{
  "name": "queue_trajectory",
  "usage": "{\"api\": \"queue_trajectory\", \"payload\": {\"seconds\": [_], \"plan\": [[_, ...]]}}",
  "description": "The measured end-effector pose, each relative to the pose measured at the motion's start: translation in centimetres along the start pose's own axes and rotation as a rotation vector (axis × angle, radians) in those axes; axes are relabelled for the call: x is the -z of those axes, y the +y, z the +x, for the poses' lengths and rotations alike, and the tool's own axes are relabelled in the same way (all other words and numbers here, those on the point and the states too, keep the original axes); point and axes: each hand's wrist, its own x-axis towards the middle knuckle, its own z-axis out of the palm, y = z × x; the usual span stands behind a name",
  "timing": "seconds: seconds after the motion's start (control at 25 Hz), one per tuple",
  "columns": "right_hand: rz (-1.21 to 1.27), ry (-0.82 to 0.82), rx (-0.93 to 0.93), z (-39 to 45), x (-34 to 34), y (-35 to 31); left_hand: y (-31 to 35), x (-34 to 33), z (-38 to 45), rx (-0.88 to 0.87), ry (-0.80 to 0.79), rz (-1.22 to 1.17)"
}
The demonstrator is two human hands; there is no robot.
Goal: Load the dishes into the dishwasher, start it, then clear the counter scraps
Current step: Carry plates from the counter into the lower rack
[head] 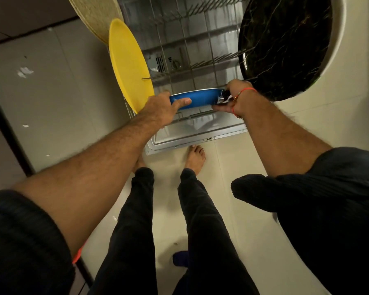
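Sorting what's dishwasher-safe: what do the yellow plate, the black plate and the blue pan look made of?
Yellow plate: matte, uniform colour, probably plastic or melamine. Black plate: glossy with pale marble-like veins, likely glazed ceramic or melamine. Blue pan: smooth coated metal, seemingly, with a dark handle.

The floor (58, 86) is laid with pale beige tiles, and small white flecks (25, 71) lie scattered across them at the left. A dark strip (9, 128) runs diagonally along the left edge of the tiles. Two bare feet, the right foot (195, 156) in plain sight and the other partly hidden behind an arm, stand on the tiles in black trousers (132, 226), and a dark blue patch (180, 258) lies on the floor between the legs, near a small orange bit (78, 255) at the lower left.
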Motion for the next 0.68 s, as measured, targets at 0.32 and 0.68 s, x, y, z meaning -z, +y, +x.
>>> {"api": "queue_trajectory", "payload": {"seconds": [0.32, 0.68], "plan": [[-0.095, 0.062, 0.131, 0.7, -0.4, 0.6, -0.6, -3.5, 0.7, 0.011, -0.003, -0.091], [-0.165, 0.016, 0.266, 2.0, -0.1, 3.5, -3.2, -4.4, -1.9, -0.117, 0.042, -0.189]]}}
